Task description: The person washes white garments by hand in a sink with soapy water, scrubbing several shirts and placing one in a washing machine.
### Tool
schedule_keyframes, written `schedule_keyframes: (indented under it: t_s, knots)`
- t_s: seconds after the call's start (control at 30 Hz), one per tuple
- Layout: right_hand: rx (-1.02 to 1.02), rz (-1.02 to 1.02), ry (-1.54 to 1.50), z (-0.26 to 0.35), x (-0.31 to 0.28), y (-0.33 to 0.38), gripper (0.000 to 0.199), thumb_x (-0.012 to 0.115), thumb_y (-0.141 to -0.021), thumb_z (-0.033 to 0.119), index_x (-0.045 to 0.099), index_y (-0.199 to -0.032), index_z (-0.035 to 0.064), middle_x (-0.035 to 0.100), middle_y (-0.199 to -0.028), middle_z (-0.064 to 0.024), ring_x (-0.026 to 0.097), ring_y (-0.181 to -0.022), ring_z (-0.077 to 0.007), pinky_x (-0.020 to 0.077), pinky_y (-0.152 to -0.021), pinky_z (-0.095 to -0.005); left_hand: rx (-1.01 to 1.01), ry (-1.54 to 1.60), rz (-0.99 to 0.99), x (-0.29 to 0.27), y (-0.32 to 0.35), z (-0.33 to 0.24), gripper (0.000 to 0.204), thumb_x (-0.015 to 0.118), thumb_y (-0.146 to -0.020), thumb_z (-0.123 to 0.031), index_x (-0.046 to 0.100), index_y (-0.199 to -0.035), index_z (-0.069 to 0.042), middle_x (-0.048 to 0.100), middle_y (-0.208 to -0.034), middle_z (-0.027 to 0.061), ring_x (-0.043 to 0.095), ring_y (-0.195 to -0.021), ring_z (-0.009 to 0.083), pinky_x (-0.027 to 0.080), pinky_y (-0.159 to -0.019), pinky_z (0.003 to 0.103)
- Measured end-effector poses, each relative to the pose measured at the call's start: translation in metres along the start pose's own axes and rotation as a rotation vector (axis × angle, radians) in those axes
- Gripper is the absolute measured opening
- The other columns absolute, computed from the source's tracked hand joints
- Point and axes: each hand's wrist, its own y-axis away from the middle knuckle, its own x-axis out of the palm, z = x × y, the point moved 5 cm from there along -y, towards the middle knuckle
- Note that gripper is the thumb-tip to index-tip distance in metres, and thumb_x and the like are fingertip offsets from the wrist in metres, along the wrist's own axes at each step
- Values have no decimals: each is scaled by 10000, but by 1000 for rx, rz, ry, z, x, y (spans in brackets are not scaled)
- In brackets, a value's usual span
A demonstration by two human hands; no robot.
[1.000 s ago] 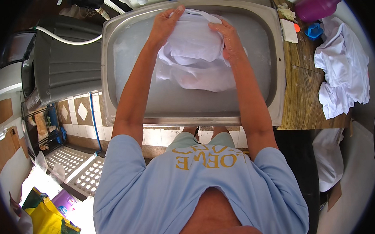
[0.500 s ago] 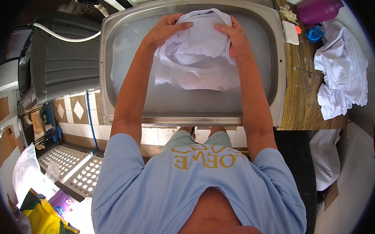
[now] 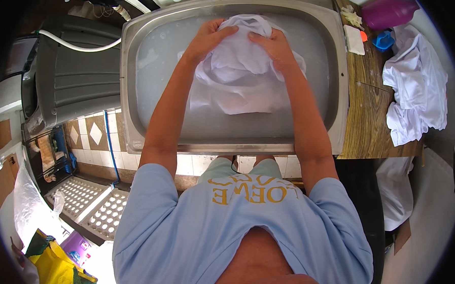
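Note:
A wet white cloth garment (image 3: 241, 59) is bunched up over the metal sink (image 3: 130, 87), its lower folds spreading in the cloudy water. My left hand (image 3: 209, 38) grips it at the upper left, thumb on top and fingers behind the fabric. On the upper right, my right hand (image 3: 275, 46) pinches the same garment, its thumb pressed on the cloth. The two hands are a short way apart with a raised fold between them. Most fingertips are hidden by the fabric.
Beside the sink on the right, a wooden counter (image 3: 365, 117) holds a heap of white clothes (image 3: 412, 89), a purple bottle (image 3: 390, 12), a blue cup-like piece (image 3: 382, 41) and a white block (image 3: 354, 40). At left stands a grey plastic lid (image 3: 78, 74) with a white hose (image 3: 79, 47).
My hands have come closer together, gathering the garment between them. Its top is narrower now, and more of the cloth lies spread in the water on both sides.

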Motion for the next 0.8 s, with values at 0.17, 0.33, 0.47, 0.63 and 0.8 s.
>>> schedule_keyframes:
  t_s: [0.17,0.33,0.47,0.63,0.8]
  knots:
    - [-301,-227,974,-11,-6,-11,319,641,-742,188,643,-1038,67,641,-891,-210,624,-819,-351,488,-760,-393,125,-865,-193,-2,-13,17,284,678,-770,-244,645,-933,-14,658,-822,169,630,-745,296,482,-678,366]
    - [-278,-200,1003,-25,-12,-19,333,677,-730,204,639,-1021,46,660,-873,-166,642,-833,-296,497,-762,-374,185,-885,-169,3,-19,36,291,677,-775,-249,654,-952,-20,652,-840,170,618,-772,300,481,-738,368]
    - [33,4,32,-15,-14,-9,334,692,-784,249,630,-1006,8,666,-916,-95,640,-848,-218,511,-793,-343,-178,-61,-58,-2,-13,43,240,706,-779,-219,659,-869,-2,669,-804,105,636,-731,188,493,-640,318]
    - [73,27,-619,-13,3,-15,388,609,-872,344,586,-1067,10,633,-1031,-80,621,-908,-179,514,-826,-334,51,250,-160,21,-11,-17,226,724,-773,-225,658,-774,-8,625,-702,41,575,-636,96,474,-575,272]
    - [-137,433,-1006,-60,-1,-39,497,450,-919,492,537,-1125,49,591,-1033,-58,572,-975,-181,486,-820,-347,608,-590,-413,109,8,-36,370,740,-735,-269,484,-605,-37,530,-547,115,466,-448,214,378,-462,370]
